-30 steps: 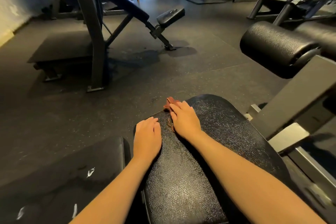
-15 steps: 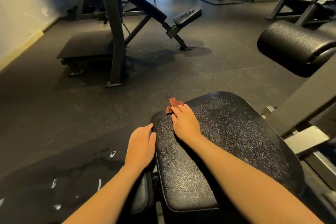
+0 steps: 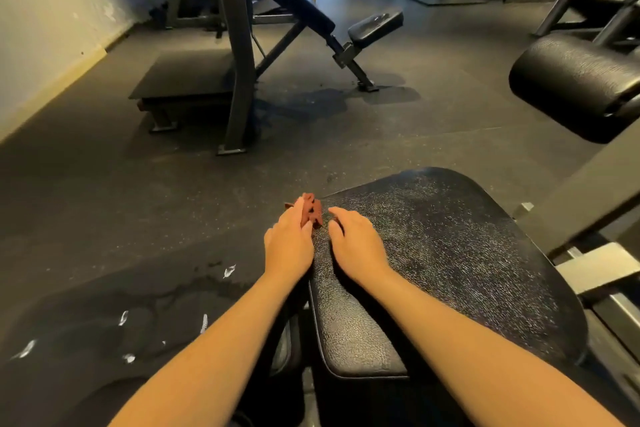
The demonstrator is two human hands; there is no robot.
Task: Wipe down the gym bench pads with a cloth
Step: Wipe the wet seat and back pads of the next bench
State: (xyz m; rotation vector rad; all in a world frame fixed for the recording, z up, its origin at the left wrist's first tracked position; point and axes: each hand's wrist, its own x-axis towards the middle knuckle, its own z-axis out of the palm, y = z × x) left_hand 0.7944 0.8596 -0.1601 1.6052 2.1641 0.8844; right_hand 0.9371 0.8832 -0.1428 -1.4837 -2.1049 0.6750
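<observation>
While the right grip (image 3: 358,246) rests released, palm down, on the bench pad (image 3: 450,253), the left grip (image 3: 289,246) clasps the cloth (image 3: 310,211) at the pad's far left corner, just beside the right fingertips (image 3: 334,213).

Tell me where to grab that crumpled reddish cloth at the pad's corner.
Take the bunched folds of the cloth that stick up past the left hand, which holds its near part. Come from above on the left: the cloth sits at the bench pad's left edge, with floor beside it and the right hand opposite.
</observation>
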